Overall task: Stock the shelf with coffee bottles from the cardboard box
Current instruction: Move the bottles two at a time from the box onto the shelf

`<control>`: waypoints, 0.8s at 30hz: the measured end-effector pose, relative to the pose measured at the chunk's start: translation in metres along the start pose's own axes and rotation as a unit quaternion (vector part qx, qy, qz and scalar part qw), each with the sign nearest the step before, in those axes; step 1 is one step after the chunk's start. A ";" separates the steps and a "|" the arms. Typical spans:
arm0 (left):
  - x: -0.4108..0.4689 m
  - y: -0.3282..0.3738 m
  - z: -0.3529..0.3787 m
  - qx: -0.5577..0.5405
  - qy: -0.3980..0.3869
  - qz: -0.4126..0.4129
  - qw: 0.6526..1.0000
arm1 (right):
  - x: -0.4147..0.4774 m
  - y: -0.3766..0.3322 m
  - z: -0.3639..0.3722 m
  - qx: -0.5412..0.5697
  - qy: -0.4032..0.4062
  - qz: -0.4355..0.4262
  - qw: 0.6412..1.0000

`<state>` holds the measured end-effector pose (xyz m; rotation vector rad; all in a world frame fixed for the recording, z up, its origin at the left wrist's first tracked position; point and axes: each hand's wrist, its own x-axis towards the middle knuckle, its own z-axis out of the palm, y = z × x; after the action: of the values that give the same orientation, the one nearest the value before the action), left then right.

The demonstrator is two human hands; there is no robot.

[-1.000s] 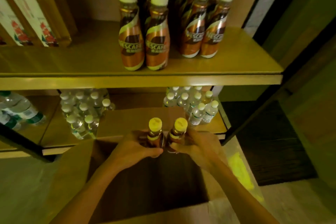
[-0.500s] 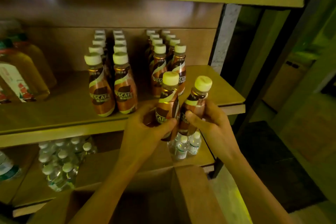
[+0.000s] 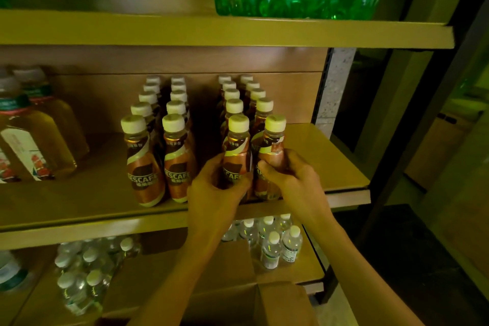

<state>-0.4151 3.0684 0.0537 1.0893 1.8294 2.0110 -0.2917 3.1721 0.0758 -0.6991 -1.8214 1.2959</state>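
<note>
A left hand (image 3: 215, 188) and right hand (image 3: 293, 180) each wrap fingers around a coffee bottle's (image 3: 236, 159) slick, rigid waist at the shelf (image 3: 330, 164) front, likely weighty when full.

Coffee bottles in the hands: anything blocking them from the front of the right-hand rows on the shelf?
Nothing visible. The left hand holds one coffee bottle and the right hand another, both upright at the shelf front edge, directly ahead of the two right-hand rows. Whether their bases touch down is hidden by the hands.
</note>
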 end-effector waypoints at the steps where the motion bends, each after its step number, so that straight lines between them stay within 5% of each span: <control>1: -0.002 -0.001 0.002 0.008 0.009 0.009 1.000 | 0.001 0.002 0.001 -0.004 0.000 -0.003 1.000; 9: -0.009 0.002 0.012 0.037 0.031 0.010 0.999 | -0.003 0.008 -0.002 -0.004 -0.017 0.003 1.000; 17: -0.006 0.001 0.003 0.104 0.011 -0.016 0.994 | -0.036 0.036 0.040 -0.162 0.166 -0.041 0.972; 24: -0.005 -0.003 0.008 0.200 0.063 -0.012 0.978 | -0.018 0.044 0.040 -0.178 0.136 -0.041 0.974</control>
<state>-0.4074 3.0721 0.0485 1.0445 2.3726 1.7792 -0.3154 3.1521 0.0220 -0.9320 -1.8469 0.7813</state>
